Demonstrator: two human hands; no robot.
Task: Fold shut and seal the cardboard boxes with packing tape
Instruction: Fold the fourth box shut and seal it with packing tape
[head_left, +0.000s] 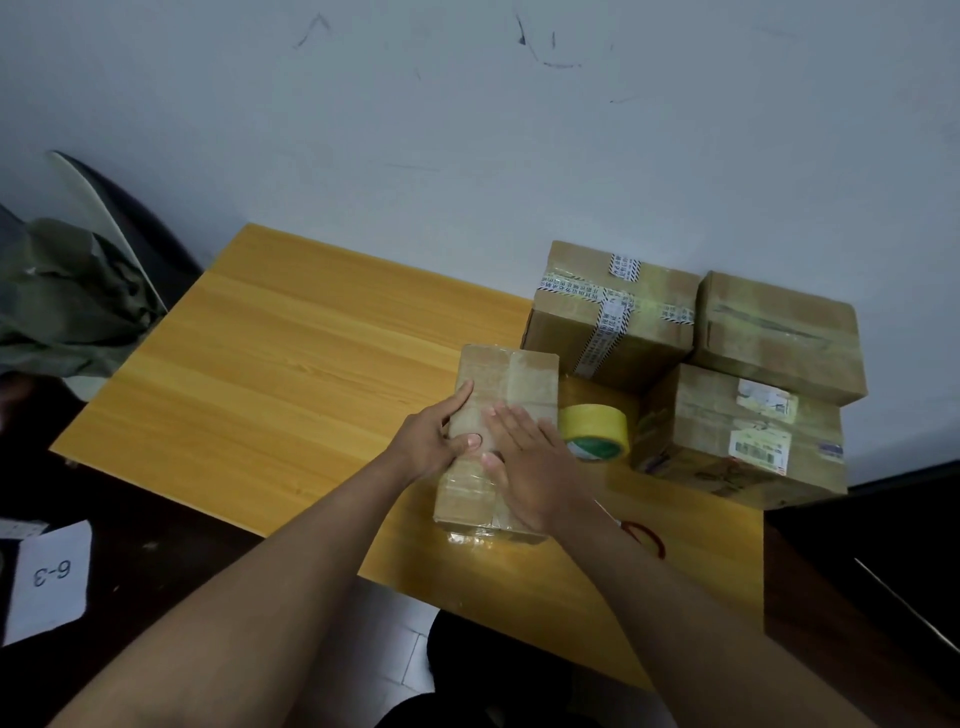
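Small box (501, 410) lies flat on table (270, 374), a bit right of ctr, long axis running 12–6. Brown corrugated card, flaps folded down, glossy clear tape along the top seam & wrinkled film over the near end.

L hand (434, 441) grips box's 9 o'clock edge: fingers curled along the side, thumb pressed across the top. R hand (530, 467) lies flat on the lid, fingers straight & slightly spread, palm down on the taped seam, holding nothing.

Tape roll (597, 431), yellow ring w/ green-white core label, stands tilted on edge just beside box at its 3 o'clock, touching or nearly so – can't tell.

3 more boxes beyond roll, 1–3 o'clock, packed close. Back-left one (613, 312) has white printed tape w/ hatched edges crossing it. Back-right one (779, 332) is plain, shiny w/ clear tape. Front one (737, 436) has torn paper labels.

Red rubber band (647, 538), thin loop, on table by R wrist at 5 o'clock.

Table: smooth yellow wood-grain laminate, rectangular. Off it at 9 o'clock, crumpled olive cloth (67, 296); at 7 o'clock a white paper (49, 577) marked "6-3".
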